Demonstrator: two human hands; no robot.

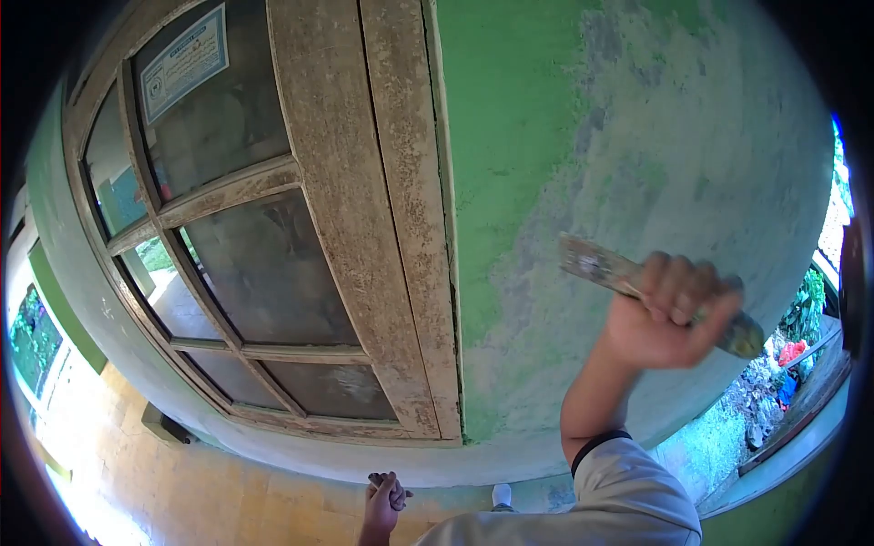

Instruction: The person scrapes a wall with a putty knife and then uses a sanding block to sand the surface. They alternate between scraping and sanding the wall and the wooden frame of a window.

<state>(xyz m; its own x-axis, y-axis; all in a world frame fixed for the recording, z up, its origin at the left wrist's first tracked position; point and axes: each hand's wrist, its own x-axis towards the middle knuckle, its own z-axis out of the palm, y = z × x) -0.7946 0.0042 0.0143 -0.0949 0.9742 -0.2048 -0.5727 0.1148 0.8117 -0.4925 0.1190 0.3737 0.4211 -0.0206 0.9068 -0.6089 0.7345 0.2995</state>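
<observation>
In front of the wall [519, 109], my right hand [669, 318] is raised with its fingers wrapped round the handle of a scraper [596, 262]. Its flat, paint-stained blade points up and left, overlapping the bare grey patch in this view. A rounded handle end sticks out below the fist. Green paint covers the wall near the window frame, while farther right it is worn to pale grey. Low in the view, my left hand [384, 505] is closed around a small dark thing that I cannot make out.
A weathered wooden window [328, 182] with glass panes and a paper notice [185, 62] fills the left side. Below lies a yellowish tiled floor [264, 510], with one foot [502, 494] on it. Plants and a ledge [792, 437] stand at the far right.
</observation>
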